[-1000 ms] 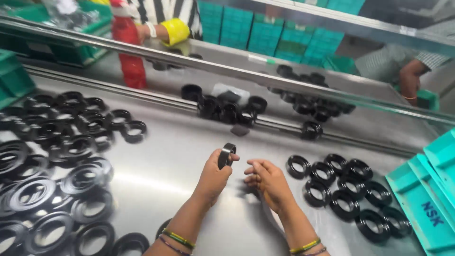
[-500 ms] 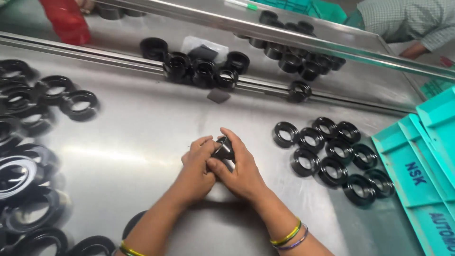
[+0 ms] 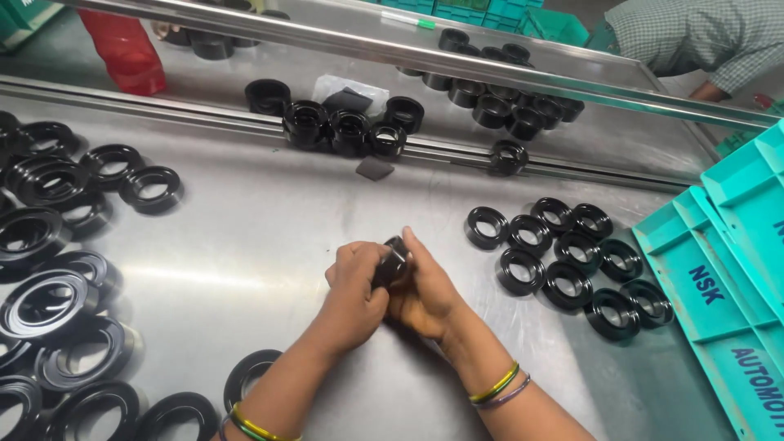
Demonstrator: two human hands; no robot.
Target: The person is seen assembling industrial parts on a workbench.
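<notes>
On steel table [image 3: 245, 245], scattered black rings [image 3: 563, 253]

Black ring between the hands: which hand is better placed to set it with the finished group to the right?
Right, probably. The right hand already cups the black ring and lies nearer the grouped rings; the left hand sits farther away.

Bright, even overhead light. Steel bench [image 3: 269, 237] throws broad white glare band left of centre, softer sheen toward far rail [image 3: 343, 42]. Shadows short and soft, pooled under hands and close beside black rings [image 3: 563, 249]. Rings' gloss catches small highlights. Centre sharp; slight motion blur on left hand [image 3: 355, 282] and right hand [image 3: 420, 286]. Wide-angle bend shows at edges: rail slants, turquoise trays [image 3: 727, 278] at right edge stretch.
</notes>
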